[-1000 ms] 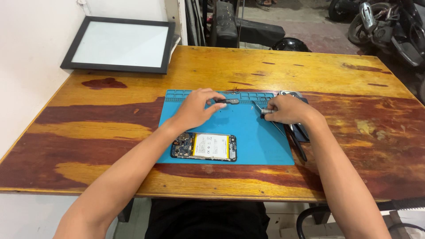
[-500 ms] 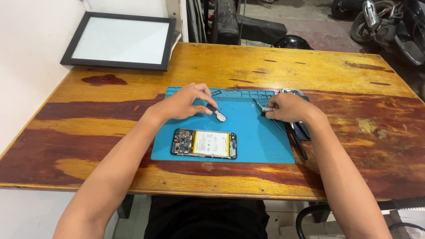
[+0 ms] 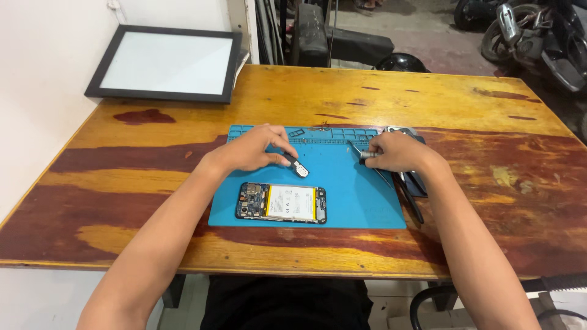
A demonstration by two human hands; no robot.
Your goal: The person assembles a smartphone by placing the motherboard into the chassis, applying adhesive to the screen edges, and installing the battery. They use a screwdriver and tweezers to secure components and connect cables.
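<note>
**Opened phone on blue mat, both hands busy above it**

Left hand (image 3: 254, 148) over the upper middle of the blue work mat (image 3: 342, 205), fingers curled down and pinching a small dark part (image 3: 296, 165) with a pale end, held just above or on the mat; hard to tell which at this size. Right hand (image 3: 396, 151) at the mat's upper right edge, closed around a thin metal tool (image 3: 365, 156) whose tip points left and up toward the mat's ridged top strip. Opened phone (image 3: 282, 203) flat on the mat's lower left part, back cover off, white battery in the middle and circuit boards at either end, just below the left hand and not touched by either hand. Dark tweezers and slim tools (image 3: 411, 186) beside the right wrist, partly off the mat's right edge. All on a worn wooden table (image 3: 501, 183) with red-brown streaks. Black-framed white panel (image 3: 166, 63) at the table's far left corner, well apart from the mat.
</note>
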